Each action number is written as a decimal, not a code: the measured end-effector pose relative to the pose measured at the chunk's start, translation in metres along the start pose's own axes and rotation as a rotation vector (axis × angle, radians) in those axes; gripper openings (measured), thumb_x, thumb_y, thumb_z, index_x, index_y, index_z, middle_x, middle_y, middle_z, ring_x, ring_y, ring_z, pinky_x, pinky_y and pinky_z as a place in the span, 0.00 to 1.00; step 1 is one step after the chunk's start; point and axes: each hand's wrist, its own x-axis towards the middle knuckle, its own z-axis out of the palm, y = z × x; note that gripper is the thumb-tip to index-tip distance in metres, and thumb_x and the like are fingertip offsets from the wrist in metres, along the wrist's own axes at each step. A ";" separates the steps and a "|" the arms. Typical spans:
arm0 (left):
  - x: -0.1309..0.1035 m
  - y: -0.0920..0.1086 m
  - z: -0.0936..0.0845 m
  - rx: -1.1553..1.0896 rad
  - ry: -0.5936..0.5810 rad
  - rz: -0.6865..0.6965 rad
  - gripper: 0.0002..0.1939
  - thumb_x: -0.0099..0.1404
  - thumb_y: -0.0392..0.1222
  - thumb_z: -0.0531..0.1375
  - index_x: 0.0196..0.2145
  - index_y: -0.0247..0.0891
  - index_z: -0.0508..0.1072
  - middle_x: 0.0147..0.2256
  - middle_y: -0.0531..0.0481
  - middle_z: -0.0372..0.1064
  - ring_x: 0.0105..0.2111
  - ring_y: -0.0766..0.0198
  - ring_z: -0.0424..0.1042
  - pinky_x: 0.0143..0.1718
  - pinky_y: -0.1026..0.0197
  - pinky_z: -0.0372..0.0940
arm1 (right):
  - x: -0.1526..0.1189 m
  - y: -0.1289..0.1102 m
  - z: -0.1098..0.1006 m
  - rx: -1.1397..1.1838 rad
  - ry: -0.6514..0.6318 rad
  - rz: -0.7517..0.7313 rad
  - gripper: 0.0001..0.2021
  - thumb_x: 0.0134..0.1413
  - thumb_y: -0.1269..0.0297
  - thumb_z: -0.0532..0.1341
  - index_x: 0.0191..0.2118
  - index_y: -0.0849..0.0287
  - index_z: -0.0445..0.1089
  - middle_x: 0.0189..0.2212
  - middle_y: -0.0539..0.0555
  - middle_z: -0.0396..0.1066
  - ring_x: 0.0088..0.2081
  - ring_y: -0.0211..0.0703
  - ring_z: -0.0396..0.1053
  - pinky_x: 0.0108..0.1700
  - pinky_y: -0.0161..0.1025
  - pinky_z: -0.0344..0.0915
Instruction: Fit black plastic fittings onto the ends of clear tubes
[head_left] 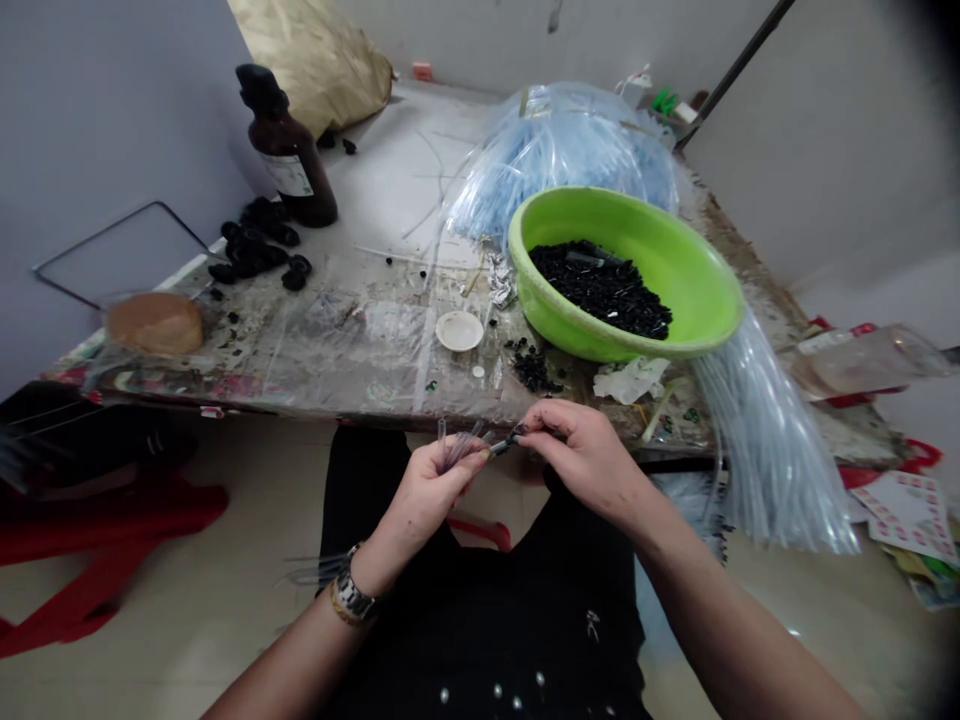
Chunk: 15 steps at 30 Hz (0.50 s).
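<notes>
Several clear plastic tubes [463, 443] stick out of my left hand [424, 490], whose fingers are closed around them just in front of the table edge. One tube points right, toward my right hand [589, 460]. There my right thumb and fingertips pinch a small black part [514, 437] at that tube's end; how far it sits on the tube I cannot tell. Beyond my hands, a small pile of loose black parts [534, 368] lies on the table. A green basin [697, 290] behind it holds many more black parts [592, 290].
A large bundle of clear tubes [570, 140] lies behind the basin; another bundle [780, 440] hangs over the table's right edge. A small white dish [459, 331], dark bottle [296, 165], black rubbery pieces [259, 240] and a brown round block [155, 323] stand on the worn table [337, 345].
</notes>
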 end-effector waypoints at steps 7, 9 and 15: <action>0.000 0.005 0.004 0.011 0.000 -0.036 0.12 0.59 0.46 0.63 0.35 0.34 0.78 0.21 0.54 0.64 0.17 0.72 0.52 0.17 0.67 0.49 | -0.007 -0.004 0.002 -0.046 0.012 -0.004 0.08 0.55 0.75 0.60 0.26 0.59 0.65 0.25 0.48 0.67 0.30 0.38 0.65 0.34 0.34 0.57; -0.001 0.005 0.005 0.005 -0.006 -0.041 0.12 0.60 0.46 0.62 0.33 0.34 0.77 0.20 0.54 0.63 0.17 0.72 0.53 0.17 0.67 0.49 | -0.009 -0.004 0.002 -0.073 0.011 -0.012 0.09 0.55 0.74 0.60 0.26 0.59 0.65 0.25 0.48 0.67 0.31 0.38 0.64 0.35 0.34 0.57; -0.005 0.006 0.007 0.016 -0.017 -0.015 0.09 0.61 0.43 0.61 0.30 0.34 0.75 0.21 0.55 0.62 0.18 0.72 0.53 0.18 0.67 0.49 | -0.013 -0.004 0.003 -0.124 -0.007 -0.035 0.09 0.56 0.75 0.59 0.26 0.59 0.63 0.26 0.49 0.67 0.30 0.38 0.64 0.35 0.35 0.56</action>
